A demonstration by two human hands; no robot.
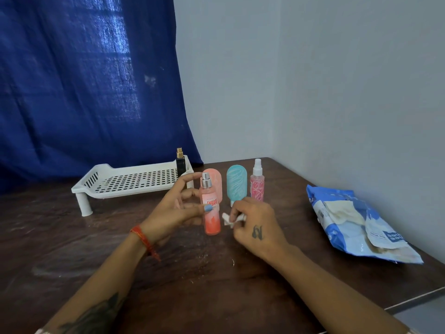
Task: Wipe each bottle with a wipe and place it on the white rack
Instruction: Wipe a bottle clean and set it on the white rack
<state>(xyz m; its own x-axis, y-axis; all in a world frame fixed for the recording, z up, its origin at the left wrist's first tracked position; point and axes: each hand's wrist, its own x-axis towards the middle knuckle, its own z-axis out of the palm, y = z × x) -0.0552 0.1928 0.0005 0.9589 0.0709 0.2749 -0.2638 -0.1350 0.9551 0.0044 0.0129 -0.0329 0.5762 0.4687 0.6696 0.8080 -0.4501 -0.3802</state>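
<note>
One black bottle stands at the far end of the rack, beyond the left hand, so one looks done. Four remain. The left hand's thumb and curled fingers hold the spray bottle upright, between the two hands; it fades from pale pink to orange, with a silver nozzle and no cap. The right hand pinches a crumpled wipe just beside it. Behind the hands stand a pink tube, teal tube and pink sprayer, seemingly unwiped.

Home room: blue curtain, wooden table.
</note>
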